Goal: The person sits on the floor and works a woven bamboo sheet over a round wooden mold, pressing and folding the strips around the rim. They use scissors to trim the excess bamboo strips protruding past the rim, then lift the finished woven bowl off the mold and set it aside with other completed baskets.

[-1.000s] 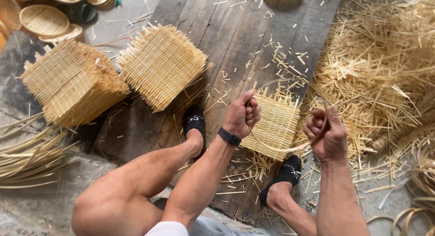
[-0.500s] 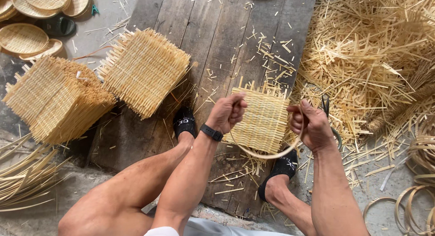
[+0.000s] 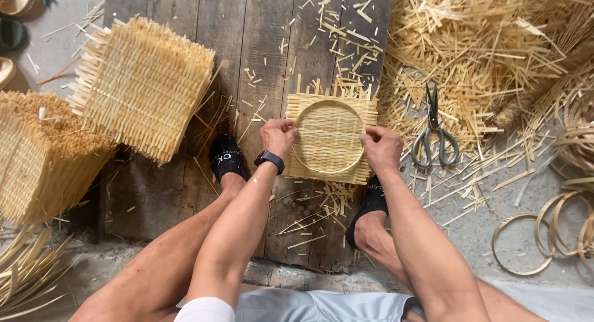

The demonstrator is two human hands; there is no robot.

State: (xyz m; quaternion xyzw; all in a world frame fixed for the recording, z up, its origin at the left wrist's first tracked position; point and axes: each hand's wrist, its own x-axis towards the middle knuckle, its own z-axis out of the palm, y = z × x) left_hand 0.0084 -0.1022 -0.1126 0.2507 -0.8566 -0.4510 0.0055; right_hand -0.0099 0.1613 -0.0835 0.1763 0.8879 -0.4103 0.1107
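1. Woven mat (image 3: 330, 139): square, pale straw colour, flat tight weave of thin bamboo strips, ragged strip ends sticking out along top and bottom edges.
2. Round hoop (image 3: 328, 102) of bent bamboo pressed onto the mat's middle, its ring nearly reaching the mat's edges.
3. Lying on dark, weathered wooden planks (image 3: 260, 62), between two feet in black slippers (image 3: 225, 156).
4. Left hand (image 3: 278, 136) on the mat's left edge, fingers curled and gripping hoop and mat together; black watch (image 3: 269, 160) on the wrist.
5. Right hand (image 3: 382, 148) on the right edge, fingers bent and pinching the hoop against the mat.
6. Two stacks of similar square mats (image 3: 145, 87) to the left, rough fringed sides, one leaning on the other.
7. Loose heap of cut straw-coloured offcuts (image 3: 482, 43) to the right, short, stiff and splintery.
8. Metal shears (image 3: 435, 131) with looped handles lying at the heap's lower edge, near the right hand.
9. Spare thin hoops (image 3: 544, 235) on grey ground at far right.
10. Long bamboo strips (image 3: 25, 272) at lower left.
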